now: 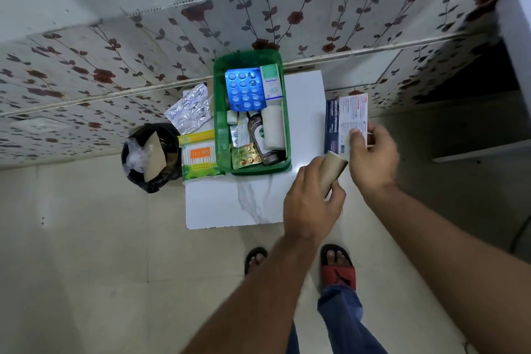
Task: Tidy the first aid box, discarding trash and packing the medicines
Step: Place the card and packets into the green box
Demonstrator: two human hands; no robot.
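A green plastic first aid box (pixel 220 135) stands on a white tabletop (pixel 230 204). Inside lie a blue blister pack (pixel 244 89), a white-green carton (pixel 271 82), a brown bottle (pixel 258 138), a white roll (pixel 272 128) and an orange tablet strip (pixel 246 156). My left hand (pixel 313 198) grips a brown cardboard tube (pixel 333 169) to the right of the box. My right hand (pixel 373 158) holds a blue-and-white medicated dressing box (pixel 343 121) at the table's right edge.
A black lined bin (pixel 150 155) with paper and plastic trash stands on the floor left of the table. A silver blister strip (pixel 189 109) and a cotton swab pack (pixel 199 155) lie left of the green box. Floral tiled wall behind; my sandalled feet (pixel 337 264) below.
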